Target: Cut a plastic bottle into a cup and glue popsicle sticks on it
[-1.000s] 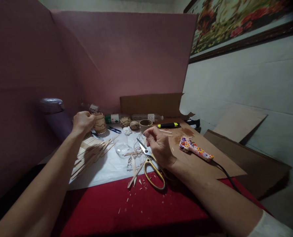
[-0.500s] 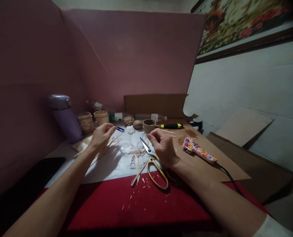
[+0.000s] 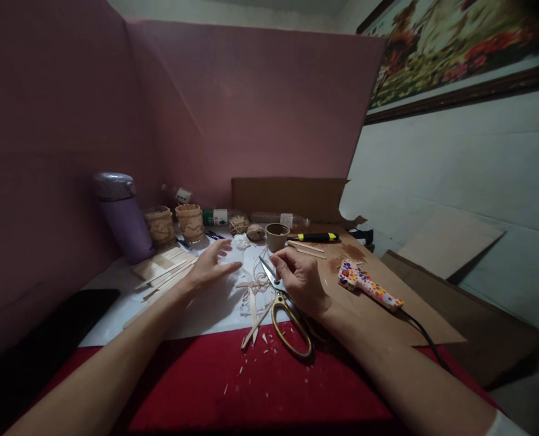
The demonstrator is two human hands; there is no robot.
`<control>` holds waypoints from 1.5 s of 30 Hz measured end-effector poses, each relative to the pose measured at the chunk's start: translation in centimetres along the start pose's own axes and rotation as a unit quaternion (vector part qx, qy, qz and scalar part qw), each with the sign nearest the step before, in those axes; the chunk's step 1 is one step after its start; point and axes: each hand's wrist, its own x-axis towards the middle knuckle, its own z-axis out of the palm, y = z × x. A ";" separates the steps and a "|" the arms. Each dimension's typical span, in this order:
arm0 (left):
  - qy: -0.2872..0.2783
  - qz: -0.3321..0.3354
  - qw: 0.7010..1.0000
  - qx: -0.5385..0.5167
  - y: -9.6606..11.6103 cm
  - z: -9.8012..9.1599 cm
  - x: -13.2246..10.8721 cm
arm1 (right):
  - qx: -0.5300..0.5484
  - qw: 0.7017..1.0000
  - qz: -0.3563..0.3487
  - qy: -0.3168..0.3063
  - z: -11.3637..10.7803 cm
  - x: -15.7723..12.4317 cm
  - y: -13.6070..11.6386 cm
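My left hand (image 3: 212, 265) hovers over the white sheet (image 3: 192, 324), fingers spread, holding nothing. Just beyond it lies a small dark-blue tool (image 3: 215, 235), its kind too small to tell. My right hand (image 3: 302, 281) is closed in a pinch beside the scissors (image 3: 279, 303); whatever is between its fingertips, if anything, is hidden. The scissors have gold handles and point away from me. Next to their blades are tangled twine (image 3: 261, 275) and several thin wooden sticks (image 3: 254, 315). A crumpled white wad (image 3: 241, 241) sits near a brown cup (image 3: 277, 236).
At the left stand a purple bottle (image 3: 126, 221), two stick-covered cups (image 3: 190, 222) and a pile of flat sticks (image 3: 165, 269). Twine balls (image 3: 255, 232) and plastic bottles (image 3: 274, 218) lie at the back. Right are a yellow-black knife (image 3: 315, 237) and a flowered glue gun (image 3: 369, 284) with cord.
My left hand has come nearer and to the right, and its fingers have opened. The blue tool by its fingertips now lies apart, farther back. My right hand has barely moved.
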 end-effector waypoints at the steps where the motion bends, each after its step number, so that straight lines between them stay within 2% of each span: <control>1: 0.006 0.003 1.000 -0.002 0.0 0.0 0.1 | 0.001 1.000 0.001 0.002 0.0 0.0 0.0; 5: 0.035 0.006 0.999 -0.024 0.1 -0.2 0.3 | 0.005 1.000 0.008 0.004 0.0 0.1 0.1; 10: 0.001 0.005 1.000 0.004 -0.4 0.0 0.5 | 0.017 1.000 0.016 0.000 0.0 0.1 0.2; 14: -0.003 0.007 1.000 0.016 -0.7 0.1 0.4 | 0.032 0.999 0.033 -0.001 0.0 0.2 0.2; 21: 0.009 -0.031 0.999 -0.025 0.5 0.2 -0.3 | 0.131 0.986 0.095 0.028 0.3 0.6 0.6; 25: -0.006 -0.047 0.998 -0.039 0.1 0.4 -0.3 | 0.172 0.977 0.116 0.045 0.3 0.6 0.8; 32: 0.004 -0.018 0.999 -0.044 -1.7 1.0 0.3 | 0.196 0.970 0.132 0.061 0.3 0.6 0.8; 37: 0.004 -0.006 0.999 -0.032 -1.9 1.2 0.3 | 0.225 0.957 0.151 0.099 0.5 0.8 1.1; 45: 0.008 0.011 1.000 0.008 -2.2 1.5 0.2 | 0.215 0.959 0.142 0.120 0.4 0.9 1.1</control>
